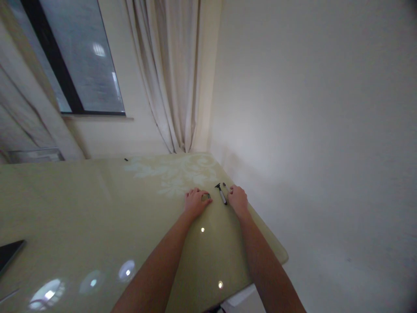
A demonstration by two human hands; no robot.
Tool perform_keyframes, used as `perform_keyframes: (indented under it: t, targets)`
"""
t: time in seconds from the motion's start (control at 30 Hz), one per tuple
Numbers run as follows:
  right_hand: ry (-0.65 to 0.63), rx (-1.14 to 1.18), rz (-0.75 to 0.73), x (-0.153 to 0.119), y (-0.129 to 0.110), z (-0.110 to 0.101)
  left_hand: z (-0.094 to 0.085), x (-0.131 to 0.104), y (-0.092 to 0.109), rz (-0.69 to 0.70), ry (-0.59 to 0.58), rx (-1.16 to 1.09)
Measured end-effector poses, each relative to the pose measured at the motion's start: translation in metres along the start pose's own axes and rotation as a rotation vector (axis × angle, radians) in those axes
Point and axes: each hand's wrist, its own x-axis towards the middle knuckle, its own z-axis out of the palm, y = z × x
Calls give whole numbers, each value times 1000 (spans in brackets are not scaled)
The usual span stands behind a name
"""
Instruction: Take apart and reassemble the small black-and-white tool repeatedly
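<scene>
My left hand (195, 203) rests on the glossy table, thumb and forefinger curled around a small dark, shiny object (209, 196) too small to name. To its right lies a razor (222, 196) with a black head and a grey-and-black handle, its head pointing away from me. No hand touches it. Just right of the razor, my right hand (238, 200) is closed on a slim toothbrush (224, 185). Only its dark head and a bit of pale stem show; the fingers hide the remainder.
The pale green table (143, 226) meets a white wall (309, 130) on the right. Far back on it is a small black item (126, 159). A dark flat object (11, 254) sits at the left edge. Curtains (169, 78) hang behind.
</scene>
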Motion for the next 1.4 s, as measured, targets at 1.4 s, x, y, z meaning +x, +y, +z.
perform_keyframes:
  t: [1.4]
  targets:
    - [415,207,-441,-17,-26,13,-8,-15,-8,-50,33,-288]
